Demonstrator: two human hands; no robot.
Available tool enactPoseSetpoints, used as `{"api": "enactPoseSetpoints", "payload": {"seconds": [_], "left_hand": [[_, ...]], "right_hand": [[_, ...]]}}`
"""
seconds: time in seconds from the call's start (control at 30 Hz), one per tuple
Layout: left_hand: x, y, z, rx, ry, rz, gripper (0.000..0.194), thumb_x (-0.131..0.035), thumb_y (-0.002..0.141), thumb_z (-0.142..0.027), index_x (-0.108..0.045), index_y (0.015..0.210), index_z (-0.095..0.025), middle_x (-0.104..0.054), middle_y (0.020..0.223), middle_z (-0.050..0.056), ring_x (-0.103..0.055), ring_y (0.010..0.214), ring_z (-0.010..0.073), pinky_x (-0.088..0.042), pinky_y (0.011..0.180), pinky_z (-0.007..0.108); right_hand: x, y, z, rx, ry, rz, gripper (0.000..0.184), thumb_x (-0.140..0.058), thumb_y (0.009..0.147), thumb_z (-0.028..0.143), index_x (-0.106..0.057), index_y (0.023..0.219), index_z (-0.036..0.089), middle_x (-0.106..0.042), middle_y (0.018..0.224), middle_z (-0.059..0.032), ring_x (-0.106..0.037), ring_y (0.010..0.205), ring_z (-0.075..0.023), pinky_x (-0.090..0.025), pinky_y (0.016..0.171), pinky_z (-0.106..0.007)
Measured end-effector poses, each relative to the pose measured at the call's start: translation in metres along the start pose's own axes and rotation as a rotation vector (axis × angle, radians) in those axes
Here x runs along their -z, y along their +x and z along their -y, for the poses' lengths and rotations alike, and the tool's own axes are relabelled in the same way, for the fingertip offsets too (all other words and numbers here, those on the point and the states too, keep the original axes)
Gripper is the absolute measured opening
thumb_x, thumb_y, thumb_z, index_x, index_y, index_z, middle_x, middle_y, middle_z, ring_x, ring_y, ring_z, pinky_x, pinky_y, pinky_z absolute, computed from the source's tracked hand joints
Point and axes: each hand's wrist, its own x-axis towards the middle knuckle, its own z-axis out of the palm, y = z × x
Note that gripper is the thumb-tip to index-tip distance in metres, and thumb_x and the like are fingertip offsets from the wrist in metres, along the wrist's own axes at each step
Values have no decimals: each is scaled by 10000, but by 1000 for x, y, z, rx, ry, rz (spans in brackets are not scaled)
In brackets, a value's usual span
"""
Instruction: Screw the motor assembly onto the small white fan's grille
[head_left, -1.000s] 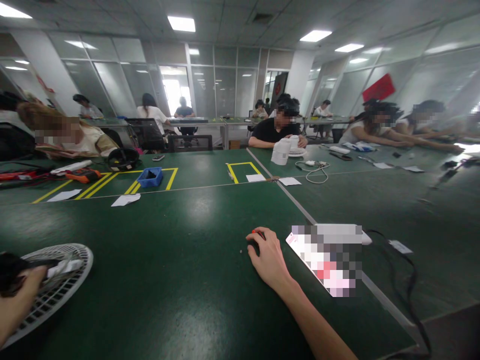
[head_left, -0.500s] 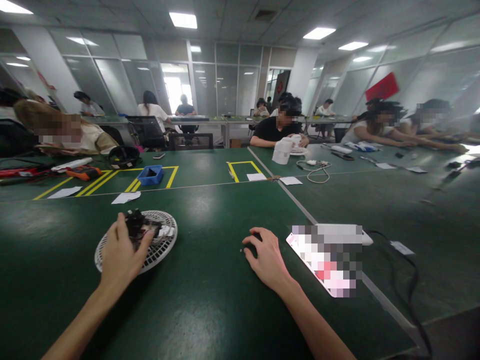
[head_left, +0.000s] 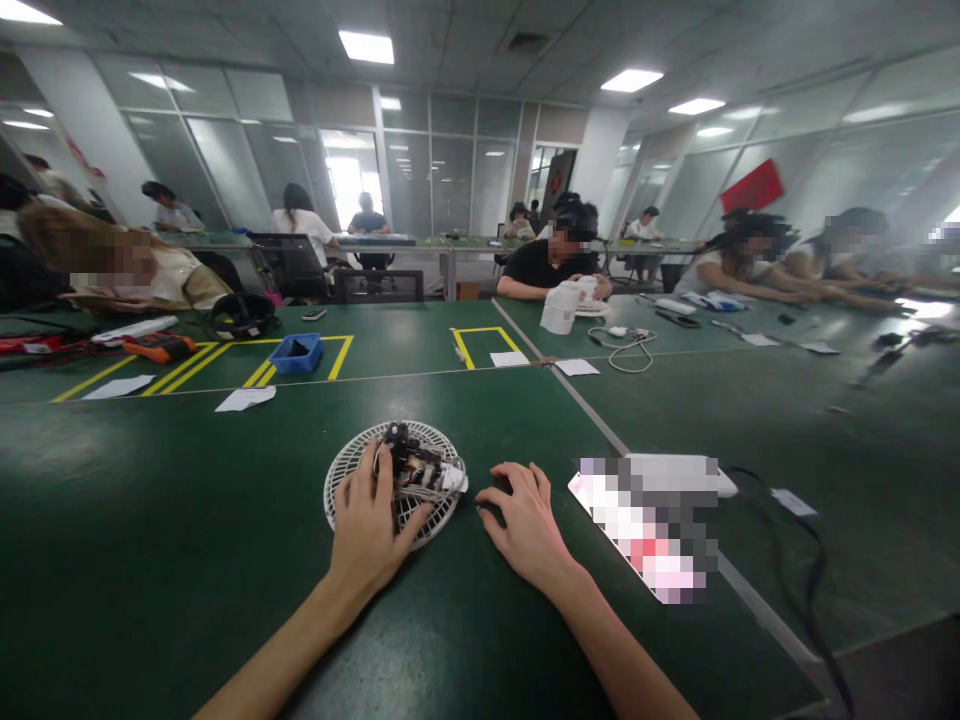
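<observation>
A round white fan grille [head_left: 341, 478] lies on the green table in front of me, carrying a black motor assembly [head_left: 409, 452] with bundled wires and a white connector or label [head_left: 454, 478]. Over the grille's left side lies my left hand [head_left: 367, 520], its fingers spread and touching the assembly's left edge, the thumb apart near the front rim. Just right of the grille, my right hand [head_left: 525, 520] rests on the tabletop with curved, separated fingers and holds nothing that I can see. The space beneath its palm is hidden.
A phone [head_left: 630, 535], its screen blurred, and a white power strip [head_left: 675, 475] with a black cable lie to the right. Further off are a blue bin [head_left: 296, 354], paper slips, yellow tape outlines and an orange multimeter [head_left: 159, 347]. A co-worker [head_left: 540, 265] sits opposite, handling white parts.
My left hand has brought the grille with the motor assembly from the far left to the middle, and its fingers are now spread over it. My right hand has barely moved.
</observation>
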Motion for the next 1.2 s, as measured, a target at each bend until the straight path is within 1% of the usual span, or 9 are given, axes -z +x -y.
{"api": "enactPoseSetpoints", "payload": {"seconds": [0.13, 0.27, 0.43, 0.6, 0.7, 0.83, 0.97, 1.07, 1.2], "left_hand": [[-5, -10, -5, -97, 6, -18, 934, -488, 984, -576, -6, 1650, -132, -253, 1659, 300, -453, 1415, 443, -372, 1092, 549], [-5, -12, -6, -134, -24, -24, 972, -539, 957, -572, -22, 1650, -128, -220, 1668, 306, -471, 1393, 457, -377, 1087, 557], [-3, -12, -5, -169, -55, -24, 1030, -612, 909, -569, -65, 1648, -103, -170, 1681, 304, -417, 1434, 478, -393, 1099, 570], [-4, -9, -2, -235, -92, -56, 1019, -635, 901, -547, -101, 1650, -111, -155, 1694, 278, -371, 1482, 461, -413, 1123, 564], [-3, -9, -2, -228, -88, -72, 1003, -650, 906, -515, -106, 1653, -124, -170, 1695, 268, -363, 1495, 448, -414, 1137, 566], [-1, -10, -4, -227, -84, -87, 973, -663, 908, -488, -141, 1650, -136, -169, 1693, 273, -344, 1506, 456, -378, 1160, 625], [1, -11, -4, -231, -100, -133, 927, -702, 888, -448, -231, 1632, -160, -169, 1695, 266, -323, 1512, 473, -337, 1172, 677], [3, -11, -3, -246, -139, -176, 876, -705, 889, -396, -271, 1617, -171, -206, 1686, 258, -332, 1512, 456, -347, 1172, 669], [4, -11, -4, -310, -183, -190, 812, -693, 894, -339, -312, 1595, -188, -226, 1684, 237, -305, 1532, 432, -325, 1191, 666]], "right_hand": [[-4, 0, -2, 6, -5, -19, 166, -663, 886, 151, -774, 948, 258, -634, 1245, -117, -532, 1292, -312, -273, 1190, -648], [-5, 0, -2, 10, -5, -19, 146, -661, 883, 152, -774, 926, 233, -632, 1248, -132, -532, 1288, -316, -258, 1201, -633], [-4, 0, 1, 17, -11, -3, 146, -677, 866, 158, -775, 956, 218, -633, 1261, -140, -519, 1301, -322, -234, 1212, -624], [-2, 1, 3, -1, -4, 31, 145, -669, 884, 178, -777, 973, 216, -641, 1261, -137, -513, 1308, -321, -227, 1214, -614], [0, 2, 2, -12, 4, 16, 124, -662, 888, 165, -766, 943, 205, -646, 1248, -143, -527, 1298, -322, -232, 1211, -606], [3, 3, 0, -29, 39, -57, 83, -661, 897, 170, -739, 885, 196, -648, 1222, -152, -556, 1251, -322, -297, 1169, -587], [5, 4, -5, -53, 92, -132, 68, -682, 868, 152, -713, 830, 200, -656, 1192, -137, -574, 1205, -322, -397, 1076, -521], [6, 5, -7, -58, 140, -163, 65, -678, 863, 158, -694, 821, 205, -671, 1155, -122, -597, 1162, -311, -419, 1031, -490], [12, 5, -4, -33, 198, -197, 73, -646, 878, 162, -662, 828, 213, -700, 1049, -92, -635, 1060, -282, -431, 990, -463]]}}
